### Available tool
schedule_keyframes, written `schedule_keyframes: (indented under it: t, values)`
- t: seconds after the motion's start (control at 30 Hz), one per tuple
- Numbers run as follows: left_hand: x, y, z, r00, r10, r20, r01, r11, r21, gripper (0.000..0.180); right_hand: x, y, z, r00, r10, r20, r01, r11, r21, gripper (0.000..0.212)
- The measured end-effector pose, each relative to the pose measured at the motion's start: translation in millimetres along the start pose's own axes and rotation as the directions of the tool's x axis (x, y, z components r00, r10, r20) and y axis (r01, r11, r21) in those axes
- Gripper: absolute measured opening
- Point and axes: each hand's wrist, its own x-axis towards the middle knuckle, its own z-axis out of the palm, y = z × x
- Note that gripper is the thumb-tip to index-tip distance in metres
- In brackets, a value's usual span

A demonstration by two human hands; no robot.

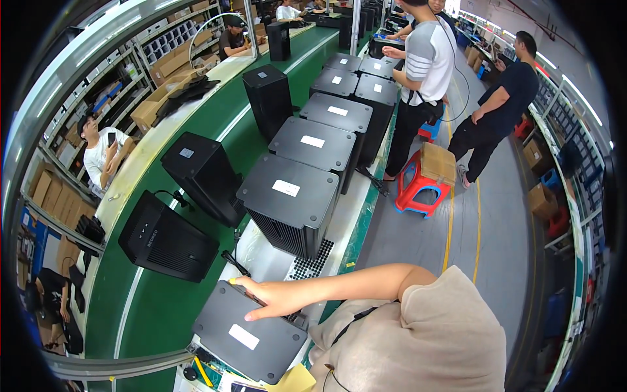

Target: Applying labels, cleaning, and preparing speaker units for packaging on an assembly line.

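My right hand (277, 298) reaches across from the right and grips the edge of a black tower-shaped case (222, 312). Its thumb lies on the top panel, and the fingers go over the far edge, where their tips are partly hidden. Something yellow covers a fingertip. The panel carries a white label (243, 336) and round dark feet at its corners. Just beyond stands another black case (287, 196) with slotted sides, beside a sheet of round black pads (312, 264). A black cable (236, 261) lies near my fingers. My left hand is out of view.
More black cases (312, 140) run in a row along the bench. Others stand on the green conveyor (157, 307), one tilted case (168, 236) among them. Yellow paper (294, 379) lies close to me. Right of the bench are a red-and-blue stool (418, 189) and two standing people.
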Motion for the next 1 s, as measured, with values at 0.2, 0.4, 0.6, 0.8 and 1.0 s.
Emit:
schedule_keyframes:
  t: [0.2, 0.4, 0.6, 0.8, 1.0]
  values:
    - [-3, 7, 17, 0.993, -0.093, 0.073, 0.108, 0.965, -0.238, 0.027, 21, 14, 24, 0.991, 0.111, -0.071, -0.073, 0.911, 0.407, 0.075]
    - [-2, 13, 12, 0.948, -0.278, 0.154, 0.314, 0.741, -0.594, 0.023, 85, -5, 48, 0.955, 0.278, 0.102, -0.286, 0.774, 0.565, 0.074]
    - [1, -39, -25, 0.956, -0.058, 0.287, 0.265, 0.587, -0.765, 0.022, 157, -13, 70, 0.958, 0.249, 0.14, -0.285, 0.795, 0.535, 0.067]
    - [-5, -27, -40, 0.936, 0.031, 0.351, 0.258, 0.62, -0.741, 0.025, 240, -33, 88, 0.948, 0.301, 0.106, -0.312, 0.811, 0.495, 0.064]
    - [-5, -16, -30, 0.966, -0.103, 0.238, 0.25, 0.616, -0.747, 0.031, 328, -8, 99, 0.983, 0.151, -0.103, -0.06, 0.8, 0.596, 0.06]
